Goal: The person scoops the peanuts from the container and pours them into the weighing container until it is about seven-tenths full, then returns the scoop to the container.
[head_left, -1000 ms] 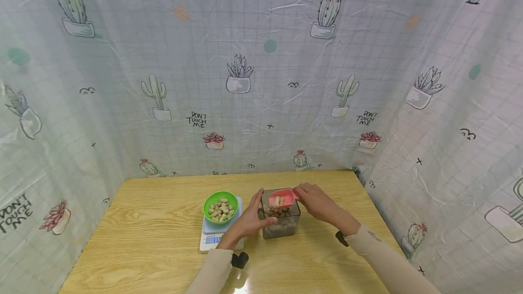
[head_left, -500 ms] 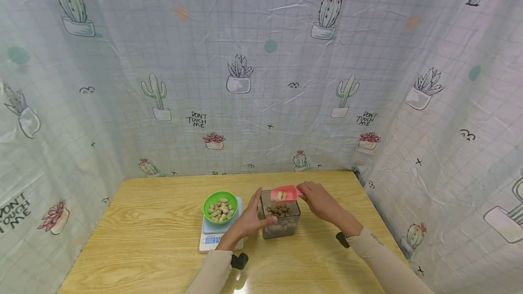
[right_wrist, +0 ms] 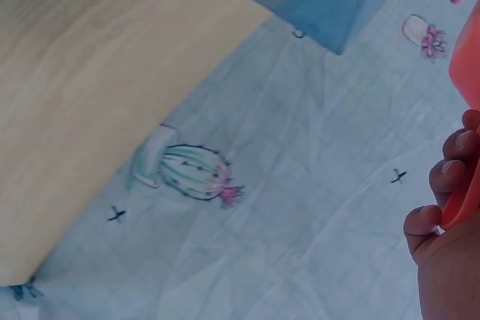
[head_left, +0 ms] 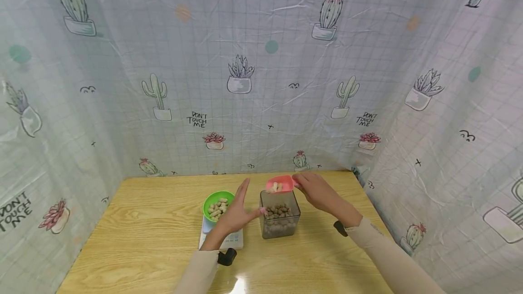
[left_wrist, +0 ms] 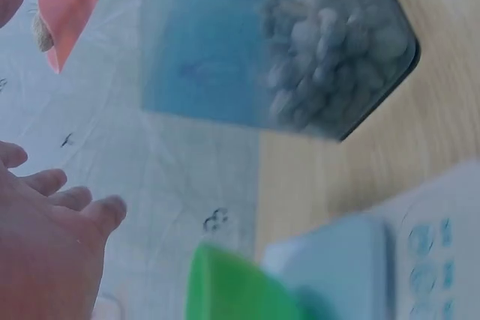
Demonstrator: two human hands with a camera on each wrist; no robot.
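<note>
A pink scoop (head_left: 286,184) with several peanuts (head_left: 276,187) in it is held by its handle in my right hand (head_left: 318,191), above the far side of a clear square container (head_left: 280,228). In the right wrist view, the fingers (right_wrist: 448,174) curl round the scoop's handle. More peanuts lie in the container's lower part. My left hand (head_left: 234,214) is between the container and a green bowl (head_left: 207,199), fingers extended and thumb apart, holding nothing. Peanuts fill part of the bowl, which stands on a white kitchen scale (head_left: 234,241). The left forearm and hand hide part of the scale and bowl.
The wooden table (head_left: 147,235) carries the scale, bowl and container. A curtain (head_left: 261,130) printed with cacti hangs behind the table and along both sides. In the left wrist view, the scale (left_wrist: 431,252) and green bowl (left_wrist: 232,290) are close below the hand.
My left hand has let go of the container and moved left toward the bowl. My right hand has lifted the scoop of peanuts out of the container. The scale's reading is now hidden.
</note>
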